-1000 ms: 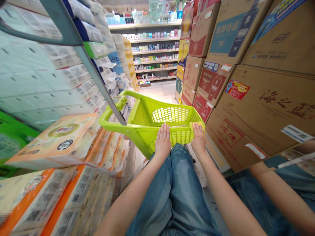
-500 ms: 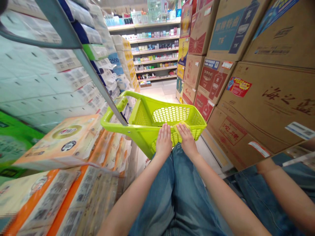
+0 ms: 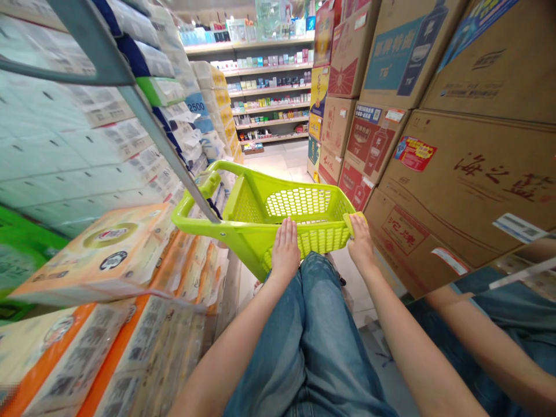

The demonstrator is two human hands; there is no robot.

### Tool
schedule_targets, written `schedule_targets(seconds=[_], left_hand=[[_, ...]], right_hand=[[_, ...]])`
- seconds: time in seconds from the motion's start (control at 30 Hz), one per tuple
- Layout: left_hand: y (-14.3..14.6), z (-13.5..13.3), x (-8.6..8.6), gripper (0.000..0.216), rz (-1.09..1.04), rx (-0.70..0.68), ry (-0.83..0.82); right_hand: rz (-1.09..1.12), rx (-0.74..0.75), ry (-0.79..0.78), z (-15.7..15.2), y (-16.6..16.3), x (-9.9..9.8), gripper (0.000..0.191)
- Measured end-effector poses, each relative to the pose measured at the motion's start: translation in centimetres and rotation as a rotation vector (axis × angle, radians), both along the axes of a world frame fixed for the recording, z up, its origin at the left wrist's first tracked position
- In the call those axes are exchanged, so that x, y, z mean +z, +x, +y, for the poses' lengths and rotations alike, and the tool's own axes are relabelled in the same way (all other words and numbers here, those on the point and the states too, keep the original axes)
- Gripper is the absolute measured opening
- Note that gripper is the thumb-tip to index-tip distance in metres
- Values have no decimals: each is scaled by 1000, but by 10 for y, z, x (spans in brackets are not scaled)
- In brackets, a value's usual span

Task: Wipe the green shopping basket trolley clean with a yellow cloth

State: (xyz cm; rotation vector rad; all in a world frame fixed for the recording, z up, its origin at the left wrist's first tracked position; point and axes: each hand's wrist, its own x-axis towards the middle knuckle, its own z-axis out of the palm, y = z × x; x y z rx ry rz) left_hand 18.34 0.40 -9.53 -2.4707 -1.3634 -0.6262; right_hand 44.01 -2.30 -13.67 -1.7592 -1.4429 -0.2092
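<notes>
A lime-green plastic shopping basket (image 3: pixel 243 229) with perforated sides and a long metal pull bar (image 3: pixel 169 153) stands in front of my knees. My left hand (image 3: pixel 286 248) lies against its near side, fingers straight and side by side over the rim. At the right-hand end of the rim, my right hand (image 3: pixel 360 240) presses a yellow cloth (image 3: pixel 348 225) to the corner. Only the cloth's edges show around the fingers, so its full shape is hidden.
Tissue packs (image 3: pixel 93 243) are stacked close on the left. Large cardboard cartons (image 3: pixel 469 168) rise on the right, above a reflective surface (image 3: pixel 490 324) low down. Shelves (image 3: pixel 273 104) of small goods cross the aisle's far end.
My right hand has slid rightward along the basket rim with the yellow cloth, from the middle to the corner. My left hand stays at the same part of the rim.
</notes>
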Motion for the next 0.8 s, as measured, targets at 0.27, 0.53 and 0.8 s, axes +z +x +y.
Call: schedule_targets(seconds=[0.27, 0.53, 0.8], left_hand=[[2, 0, 0, 72, 1, 16, 9], [-25, 9, -1, 76, -15, 22, 36], [-50, 12, 1, 74, -4, 60, 15]], right_hand=[[-57, 186, -59, 10, -120, 22, 81], [-171, 331, -89, 16, -119, 35, 76], [-137, 224, -77, 27, -16, 18, 71]])
